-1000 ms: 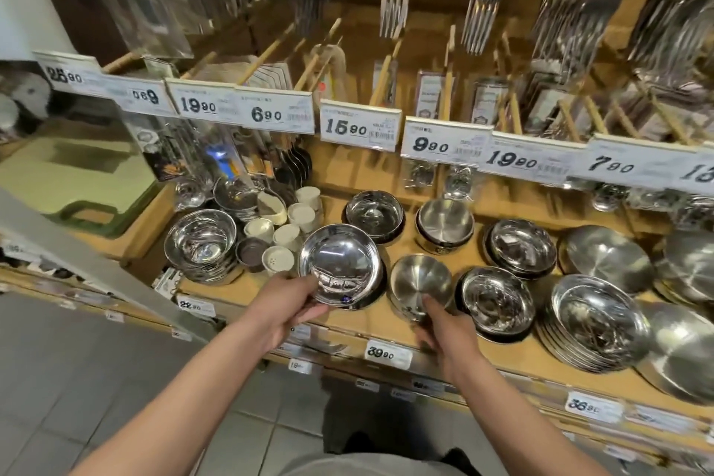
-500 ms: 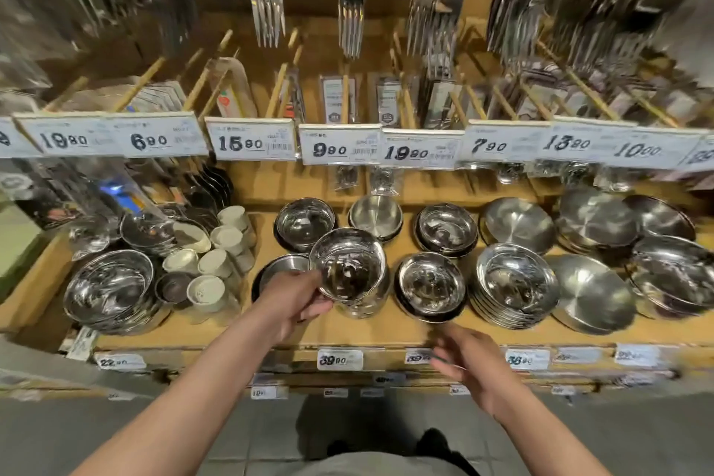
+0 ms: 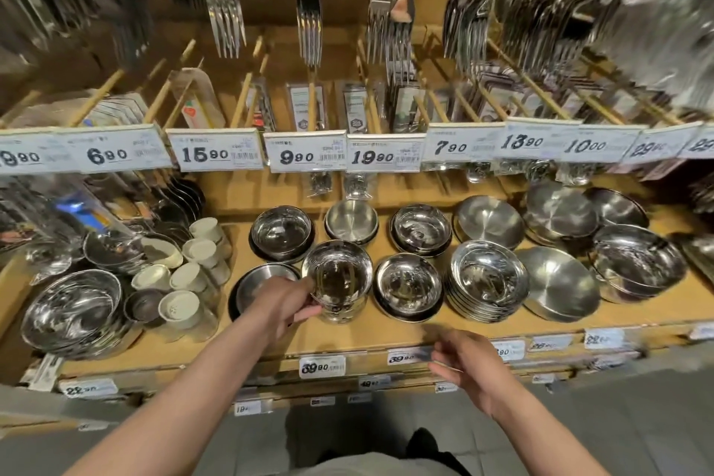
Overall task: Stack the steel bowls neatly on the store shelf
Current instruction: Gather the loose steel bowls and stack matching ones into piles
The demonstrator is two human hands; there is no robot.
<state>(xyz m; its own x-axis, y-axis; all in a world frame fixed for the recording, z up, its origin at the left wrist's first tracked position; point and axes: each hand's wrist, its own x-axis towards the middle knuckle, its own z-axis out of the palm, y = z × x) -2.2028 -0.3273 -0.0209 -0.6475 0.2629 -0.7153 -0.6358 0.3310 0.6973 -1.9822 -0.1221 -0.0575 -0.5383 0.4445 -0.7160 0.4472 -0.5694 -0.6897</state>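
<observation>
My left hand (image 3: 284, 307) grips the rim of a shiny steel bowl (image 3: 338, 274) that sits on top of another small steel bowl (image 3: 342, 311) near the front of the wooden shelf (image 3: 371, 336). Left of it lies a flat dark-rimmed steel bowl (image 3: 251, 284), partly hidden by my hand. To the right stand a bowl stack (image 3: 408, 288) and a taller stack of bowls (image 3: 487, 280). My right hand (image 3: 469, 369) hovers at the shelf's front edge, fingers apart, holding nothing.
Behind stand more bowls (image 3: 281, 232), (image 3: 351, 221), (image 3: 421, 230) and wide steel dishes (image 3: 488, 221), (image 3: 556, 284). White cups (image 3: 189, 276) and a large bowl stack (image 3: 73, 311) fill the left. Price tags (image 3: 305, 155) and hanging forks (image 3: 309, 27) overhang the shelf.
The view has swung right along the shelf. My left hand carried the shiny bowl onto the small bowl. My right hand let go of that small bowl and drew back to the shelf edge.
</observation>
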